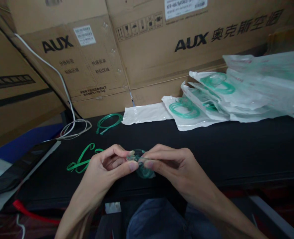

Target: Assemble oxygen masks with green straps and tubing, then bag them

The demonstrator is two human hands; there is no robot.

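A small, see-through green plastic mask [145,171] is held up over the near edge of the black table. My left hand [109,164] pinches its left side between thumb and fingers. From the right, my right hand [173,162] grips it the same way, and the two thumb tips almost meet. Fingers cover much of the mask, so its finer parts cannot be made out. Just left of my left hand lies a loose green elastic strap [80,162]. Behind it, a coil of clear green tubing [109,122] rests on the tabletop.
Several white plastic packets [201,109] with green tubing inside are piled at the back right. A flat white wrapper [147,113] lies beside them. Large cardboard boxes [147,69] wall off the back. A white cable [68,96] hangs at the left, near a dark flat object [24,166].
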